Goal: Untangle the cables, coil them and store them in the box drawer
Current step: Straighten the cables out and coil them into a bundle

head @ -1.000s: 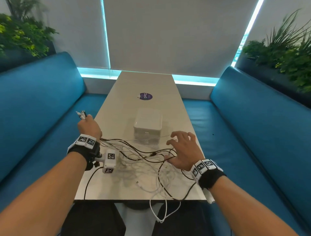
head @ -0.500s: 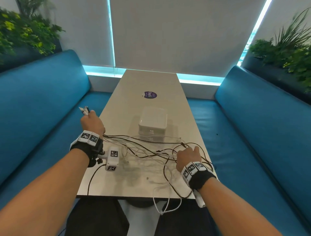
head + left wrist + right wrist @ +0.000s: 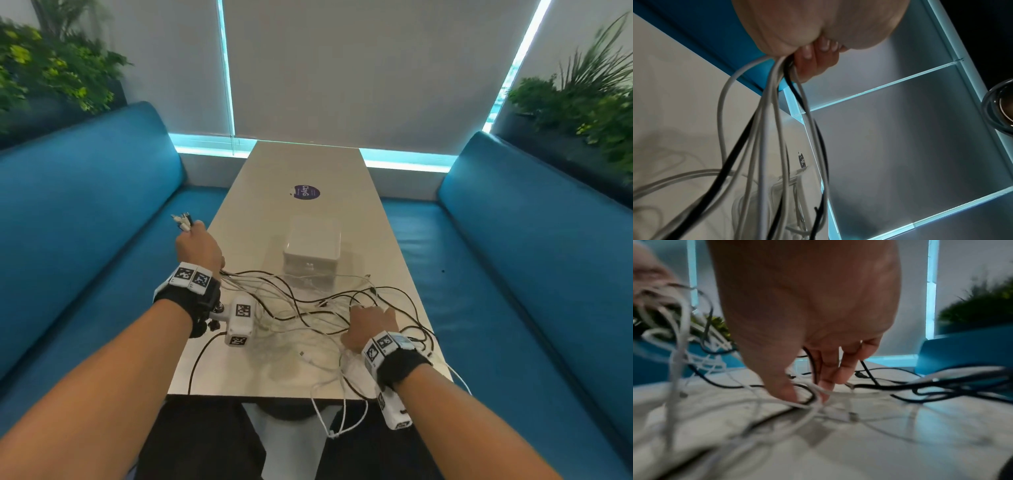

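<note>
Thin black and white tangled cables (image 3: pixel 308 308) on smooth pale desk (image 3: pixel 260 205) | left hand (image 3: pixel 198 248) fists cable ends | right hand (image 3: pixel 371 325) pinches strands | glossy white square box (image 3: pixel 312 250) beyond

Left hand (image 3: pixel 198 247) raised off to the left, fist closed round a bundle of cable ends, knuckles up, forearm stretched forward, wrist banded in black with a white camera mount. Right hand (image 3: pixel 371 323) lowered, palm down, thumb (image 3: pixel 786 391) and fingers (image 3: pixel 825 382) dipped among strands, pinching white ones. Right forearm angled inward, wrist likewise banded.
</note>
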A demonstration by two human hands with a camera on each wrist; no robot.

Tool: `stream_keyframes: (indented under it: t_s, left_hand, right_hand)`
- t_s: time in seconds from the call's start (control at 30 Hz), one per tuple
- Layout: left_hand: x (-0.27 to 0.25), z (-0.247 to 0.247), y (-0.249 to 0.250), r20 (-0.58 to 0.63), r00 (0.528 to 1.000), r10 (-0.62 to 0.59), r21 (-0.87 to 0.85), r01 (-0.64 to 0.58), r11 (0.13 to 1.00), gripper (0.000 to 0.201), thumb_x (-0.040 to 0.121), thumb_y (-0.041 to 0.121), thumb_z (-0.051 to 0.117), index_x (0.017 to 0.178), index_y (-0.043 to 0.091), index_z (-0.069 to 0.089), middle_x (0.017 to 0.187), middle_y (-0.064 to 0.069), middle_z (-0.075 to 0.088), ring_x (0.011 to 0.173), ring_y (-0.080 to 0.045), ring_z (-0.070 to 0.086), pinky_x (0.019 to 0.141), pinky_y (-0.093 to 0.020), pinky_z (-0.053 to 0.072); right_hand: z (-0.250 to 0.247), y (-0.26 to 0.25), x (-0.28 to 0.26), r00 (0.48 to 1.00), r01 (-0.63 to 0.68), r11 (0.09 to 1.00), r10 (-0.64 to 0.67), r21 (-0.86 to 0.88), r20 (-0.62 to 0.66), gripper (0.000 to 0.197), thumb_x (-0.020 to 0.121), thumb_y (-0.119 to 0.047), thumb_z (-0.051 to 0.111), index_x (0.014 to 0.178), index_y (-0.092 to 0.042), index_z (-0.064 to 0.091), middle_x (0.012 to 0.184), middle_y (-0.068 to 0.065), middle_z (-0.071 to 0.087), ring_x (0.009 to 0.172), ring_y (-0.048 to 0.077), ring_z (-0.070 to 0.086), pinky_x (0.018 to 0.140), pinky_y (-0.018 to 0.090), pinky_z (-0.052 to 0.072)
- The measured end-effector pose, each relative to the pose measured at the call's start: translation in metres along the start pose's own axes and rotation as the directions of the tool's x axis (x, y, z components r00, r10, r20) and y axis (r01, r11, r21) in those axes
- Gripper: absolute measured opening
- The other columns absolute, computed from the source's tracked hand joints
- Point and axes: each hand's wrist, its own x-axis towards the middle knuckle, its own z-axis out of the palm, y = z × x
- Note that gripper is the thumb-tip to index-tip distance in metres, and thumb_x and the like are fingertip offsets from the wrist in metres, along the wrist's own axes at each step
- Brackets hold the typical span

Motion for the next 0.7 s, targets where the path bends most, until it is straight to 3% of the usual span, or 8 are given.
stream_keyframes:
  t_s: [0.07,0.13,0.2,0.23,0.3,0.37,0.47,0.7]
  left_hand:
    - [-0.004,0.003,0.002,0.001,1.000,-0.005,-0.006,0.005,1.000,0.062,0.076,0.041,0.048,0.118,-0.006,0.050,0.066,-0.005,0.047,0.054,-0.023,0.041,0.053,-0.030,0.032]
    - [-0.008,0.003,0.001,0.020,1.000,-0.008,0.002,0.008,1.000,0.057,0.083,0.037,0.048,0.119,-0.007,0.050,0.065,-0.001,0.044,0.052,-0.019,0.040,0.051,-0.025,0.031]
    - [-0.007,-0.001,-0.001,0.039,0.999,-0.004,-0.007,0.004,1.000,0.055,0.087,0.035,0.046,0.122,-0.006,0.051,0.068,-0.004,0.047,0.055,-0.026,0.047,0.053,-0.027,0.035]
    - [-0.005,-0.002,-0.003,0.049,0.999,0.009,0.025,-0.011,1.000,0.059,0.086,0.039,0.043,0.124,-0.005,0.052,0.074,-0.012,0.052,0.063,-0.038,0.057,0.056,-0.031,0.041]
    - [0.000,-0.004,-0.008,0.067,0.997,0.035,0.153,-0.045,0.987,0.068,0.082,0.047,0.037,0.127,-0.002,0.053,0.103,-0.032,0.060,0.098,-0.053,0.062,0.069,-0.045,0.049]
    - [0.001,-0.005,-0.012,0.092,0.995,0.030,0.207,-0.049,0.977,0.071,0.081,0.049,0.034,0.129,-0.001,0.052,0.124,-0.033,0.059,0.110,-0.053,0.059,0.077,-0.050,0.051]
    - [0.001,-0.005,-0.014,0.092,0.996,0.016,0.253,-0.039,0.967,0.071,0.081,0.048,0.034,0.130,0.000,0.052,0.127,-0.031,0.059,0.113,-0.051,0.059,0.088,-0.058,0.052]
    - [0.014,-0.025,-0.019,0.031,0.999,0.017,0.314,-0.026,0.949,0.066,0.086,0.042,0.030,0.133,0.000,0.049,0.129,-0.030,0.058,0.114,-0.049,0.059,0.094,-0.057,0.050]
  right_hand:
    - [-0.002,0.006,0.001,1.000,-0.010,1.000,0.010,-0.024,-0.014,0.031,0.087,-0.029,0.051,0.116,-0.021,0.056,0.112,0.001,0.066,0.107,0.024,0.060,0.102,0.045,0.031]
    - [-0.004,0.018,0.001,0.999,-0.039,0.998,0.037,-0.058,-0.030,0.030,0.090,-0.022,0.047,0.118,-0.021,0.058,0.115,0.002,0.065,0.108,0.025,0.061,0.099,0.045,0.036]
    - [-0.008,0.035,0.001,0.996,-0.059,0.997,0.056,-0.058,-0.063,0.032,0.091,-0.018,0.045,0.120,-0.019,0.059,0.121,0.006,0.061,0.111,0.029,0.059,0.095,0.043,0.044]
    - [-0.009,0.044,0.001,0.994,-0.062,0.997,0.058,-0.042,-0.090,0.032,0.092,-0.015,0.045,0.120,-0.016,0.060,0.121,0.008,0.058,0.111,0.030,0.059,0.091,0.042,0.048]
    - [-0.010,0.063,-0.001,0.985,-0.066,0.998,0.061,-0.022,-0.161,0.030,0.092,-0.012,0.045,0.117,-0.014,0.060,0.119,0.009,0.053,0.108,0.031,0.059,0.086,0.042,0.050]
    - [-0.010,0.075,-0.003,0.977,-0.090,0.996,0.089,0.001,-0.196,0.028,0.091,-0.010,0.044,0.114,-0.015,0.060,0.120,0.010,0.050,0.102,0.032,0.060,0.086,0.043,0.049]
    - [-0.014,0.078,-0.004,0.978,-0.143,0.986,0.154,0.089,-0.141,0.026,0.091,-0.005,0.044,0.112,-0.011,0.058,0.122,0.011,0.048,0.102,0.033,0.060,0.085,0.040,0.048]
    - [-0.011,0.095,0.003,0.966,-0.246,0.935,0.257,0.254,-0.011,0.033,0.085,-0.039,0.061,0.109,-0.017,0.055,0.109,0.009,0.061,0.099,0.031,0.062,0.074,0.034,0.048]
